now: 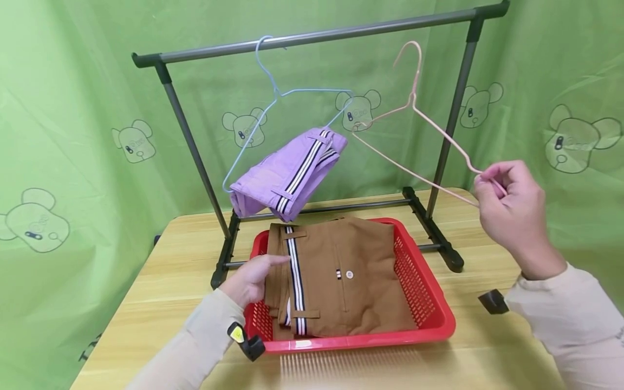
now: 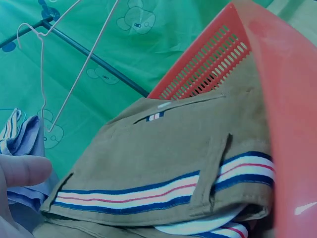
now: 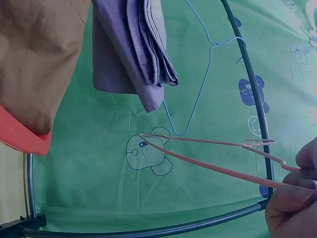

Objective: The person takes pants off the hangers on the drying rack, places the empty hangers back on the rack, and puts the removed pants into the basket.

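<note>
My right hand [image 1: 517, 211] pinches a pink wire hanger [image 1: 441, 130] by one lower corner, holding it out with its hook near the rail. In the right wrist view, the hanger [image 3: 213, 171] reaches out from between thumb and fingers. At the striped waistband of folded brown trousers [image 1: 365, 260] is my left hand [image 1: 251, 279], its thumb stretched over the band and its other fingers hidden. The left wrist view shows the thumb [image 2: 27, 171] straight and raised beside the trousers [image 2: 158, 153]. The trousers lie in a red plastic basket [image 1: 375, 340].
A dark metal clothes rack [image 1: 331, 37] stands behind the basket. Folded purple trousers [image 1: 287, 168] hang over a blue wire hanger [image 1: 265, 111] on its rail. The wooden table [image 1: 161, 281] carries the rack and basket. A green curtain [image 1: 88, 81] with mouse drawings closes off the back.
</note>
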`<move>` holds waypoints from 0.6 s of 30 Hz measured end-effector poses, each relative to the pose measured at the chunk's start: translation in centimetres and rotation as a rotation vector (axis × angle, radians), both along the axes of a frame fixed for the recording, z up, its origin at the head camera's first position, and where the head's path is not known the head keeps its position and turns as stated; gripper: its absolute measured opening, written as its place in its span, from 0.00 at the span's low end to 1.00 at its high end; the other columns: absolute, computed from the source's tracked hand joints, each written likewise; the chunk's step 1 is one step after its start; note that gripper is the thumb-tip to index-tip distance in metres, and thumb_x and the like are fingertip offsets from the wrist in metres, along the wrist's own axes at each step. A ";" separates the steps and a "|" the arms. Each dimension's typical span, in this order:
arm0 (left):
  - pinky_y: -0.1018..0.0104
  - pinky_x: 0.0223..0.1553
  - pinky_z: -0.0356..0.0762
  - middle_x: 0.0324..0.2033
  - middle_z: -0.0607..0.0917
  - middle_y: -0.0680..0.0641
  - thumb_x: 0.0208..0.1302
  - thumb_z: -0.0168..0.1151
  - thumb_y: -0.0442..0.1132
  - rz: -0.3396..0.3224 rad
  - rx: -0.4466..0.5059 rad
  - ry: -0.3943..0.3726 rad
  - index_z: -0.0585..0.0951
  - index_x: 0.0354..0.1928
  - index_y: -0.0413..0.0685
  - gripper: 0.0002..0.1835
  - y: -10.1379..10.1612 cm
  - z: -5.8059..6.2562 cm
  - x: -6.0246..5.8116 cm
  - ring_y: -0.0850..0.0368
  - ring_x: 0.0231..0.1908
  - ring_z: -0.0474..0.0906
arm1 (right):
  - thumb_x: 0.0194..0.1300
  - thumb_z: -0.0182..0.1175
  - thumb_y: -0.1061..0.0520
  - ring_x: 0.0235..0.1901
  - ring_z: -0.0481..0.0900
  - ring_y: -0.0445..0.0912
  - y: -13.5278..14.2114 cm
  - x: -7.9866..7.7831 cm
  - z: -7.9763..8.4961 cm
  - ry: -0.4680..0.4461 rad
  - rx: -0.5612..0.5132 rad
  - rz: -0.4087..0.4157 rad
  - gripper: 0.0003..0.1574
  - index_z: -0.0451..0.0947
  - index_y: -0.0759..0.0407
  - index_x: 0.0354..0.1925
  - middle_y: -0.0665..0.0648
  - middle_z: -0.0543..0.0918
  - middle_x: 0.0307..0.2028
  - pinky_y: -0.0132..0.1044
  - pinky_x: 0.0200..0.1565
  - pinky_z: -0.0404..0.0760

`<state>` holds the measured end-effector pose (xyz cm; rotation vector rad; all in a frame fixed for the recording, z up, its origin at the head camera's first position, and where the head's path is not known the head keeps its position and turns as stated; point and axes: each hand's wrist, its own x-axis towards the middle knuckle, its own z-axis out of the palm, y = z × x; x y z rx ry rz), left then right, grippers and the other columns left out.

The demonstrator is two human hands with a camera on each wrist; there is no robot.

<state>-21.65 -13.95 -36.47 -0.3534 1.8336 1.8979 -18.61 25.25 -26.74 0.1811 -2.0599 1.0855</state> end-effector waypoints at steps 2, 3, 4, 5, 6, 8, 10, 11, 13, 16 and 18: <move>0.32 0.64 0.26 0.72 0.34 0.30 0.62 0.64 0.44 0.005 -0.007 0.004 0.34 0.72 0.31 0.55 -0.1 0.1 -0.1 0.30 0.70 0.27 | 0.65 0.52 0.69 0.18 0.61 0.37 -0.1 0.0 0.1 0.008 -0.005 0.000 0.15 0.69 0.48 0.36 0.47 0.70 0.23 0.25 0.17 0.59; 0.31 0.64 0.26 0.72 0.34 0.29 0.62 0.64 0.44 0.010 -0.008 0.011 0.34 0.72 0.31 0.55 -0.1 0.1 -0.2 0.29 0.70 0.27 | 0.65 0.52 0.69 0.18 0.61 0.37 -0.1 -0.1 0.1 0.011 -0.007 -0.002 0.15 0.68 0.47 0.35 0.47 0.69 0.23 0.25 0.17 0.58; 0.31 0.64 0.26 0.72 0.34 0.29 0.62 0.63 0.44 0.013 -0.011 0.013 0.34 0.72 0.31 0.54 -0.1 0.2 -0.3 0.29 0.70 0.27 | 0.65 0.53 0.69 0.18 0.61 0.37 -0.1 -0.1 0.2 0.018 -0.010 -0.004 0.16 0.68 0.46 0.35 0.47 0.69 0.22 0.25 0.17 0.58; 0.30 0.63 0.26 0.72 0.34 0.29 0.63 0.63 0.44 0.014 -0.014 0.017 0.34 0.72 0.31 0.54 -0.1 0.3 -0.3 0.29 0.70 0.26 | 0.65 0.53 0.69 0.18 0.61 0.37 -0.1 -0.1 0.2 0.024 -0.014 -0.006 0.17 0.68 0.45 0.35 0.47 0.69 0.22 0.25 0.17 0.58; 0.31 0.63 0.26 0.72 0.33 0.30 0.63 0.62 0.45 0.016 -0.017 0.016 0.35 0.73 0.32 0.53 0.0 0.3 -0.4 0.30 0.70 0.26 | 0.65 0.53 0.69 0.18 0.61 0.36 -0.2 -0.1 0.2 0.028 -0.017 -0.009 0.17 0.68 0.45 0.35 0.47 0.69 0.22 0.25 0.17 0.58; 0.30 0.63 0.25 0.72 0.33 0.30 0.64 0.61 0.45 0.011 -0.024 0.031 0.37 0.73 0.32 0.51 0.0 0.5 -0.4 0.31 0.70 0.26 | 0.65 0.53 0.69 0.18 0.61 0.36 -0.2 -0.1 0.3 0.024 -0.018 -0.010 0.17 0.68 0.45 0.35 0.46 0.69 0.22 0.25 0.17 0.58; 0.30 0.63 0.25 0.73 0.34 0.32 0.65 0.60 0.45 0.011 -0.031 0.054 0.41 0.73 0.33 0.48 0.1 0.8 -0.3 0.32 0.70 0.26 | 0.65 0.53 0.69 0.18 0.61 0.36 -0.3 -0.1 0.3 0.019 -0.018 -0.014 0.17 0.68 0.45 0.35 0.46 0.69 0.22 0.24 0.18 0.58; 0.30 0.63 0.25 0.73 0.35 0.32 0.65 0.60 0.45 0.014 -0.035 0.071 0.41 0.73 0.34 0.48 0.1 0.8 -0.2 0.32 0.71 0.26 | 0.65 0.53 0.69 0.18 0.61 0.37 -0.3 -0.1 0.4 0.018 -0.018 -0.014 0.16 0.69 0.46 0.35 0.46 0.69 0.22 0.24 0.18 0.58; 0.30 0.63 0.26 0.73 0.37 0.32 0.65 0.60 0.44 0.028 -0.051 0.115 0.43 0.73 0.33 0.46 0.2 1.0 -0.1 0.33 0.71 0.29 | 0.65 0.53 0.69 0.18 0.61 0.37 -0.3 -0.1 0.5 0.018 -0.021 -0.007 0.16 0.69 0.47 0.35 0.47 0.69 0.22 0.25 0.17 0.58; 0.32 0.65 0.29 0.72 0.42 0.31 0.65 0.60 0.42 0.051 -0.078 0.193 0.43 0.73 0.32 0.46 0.5 1.2 0.1 0.33 0.71 0.34 | 0.65 0.52 0.70 0.18 0.61 0.37 -0.4 -0.1 0.6 0.027 -0.028 0.000 0.16 0.69 0.47 0.35 0.47 0.69 0.22 0.25 0.17 0.58; 0.34 0.66 0.33 0.71 0.46 0.30 0.65 0.60 0.42 0.060 -0.100 0.248 0.45 0.72 0.31 0.45 0.8 1.4 0.3 0.34 0.71 0.39 | 0.65 0.52 0.70 0.18 0.61 0.37 -0.4 -0.1 0.7 0.033 -0.032 0.003 0.17 0.68 0.46 0.35 0.47 0.68 0.22 0.25 0.17 0.58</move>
